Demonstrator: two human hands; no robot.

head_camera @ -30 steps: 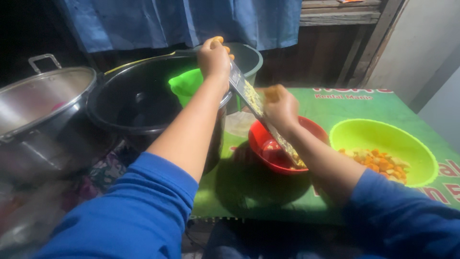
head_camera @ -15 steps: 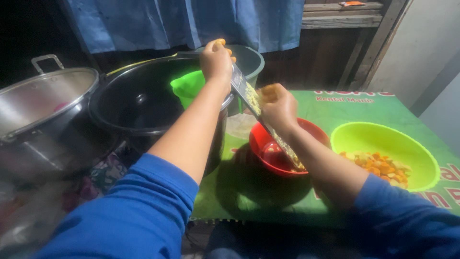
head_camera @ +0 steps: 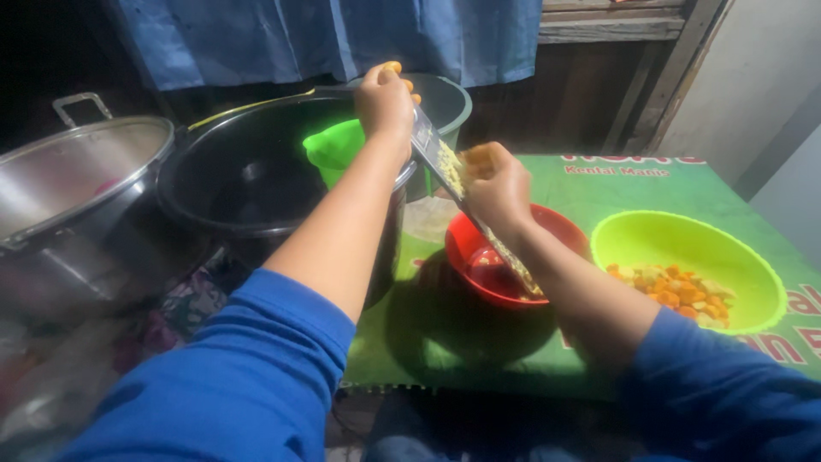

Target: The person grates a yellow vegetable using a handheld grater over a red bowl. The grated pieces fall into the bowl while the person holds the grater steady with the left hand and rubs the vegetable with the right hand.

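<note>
Your left hand (head_camera: 385, 101) holds grater (head_camera: 445, 167) top, slanted over red bowl (head_camera: 479, 257). Right hand (head_camera: 500, 184) presses orange piece (head_camera: 477, 158) on grater. Little grated yet; green bowl (head_camera: 753, 265) beside red bowl holds more pieces.

head view, looking down, close in.

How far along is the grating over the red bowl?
Done: gratings cling to the grater, and some seem to lie in the red bowl under it. In hand: the left hand holds the grater's top, and the right hand presses an orange piece against it. Left: that piece, plus orange chunks in the green bowl.
</note>
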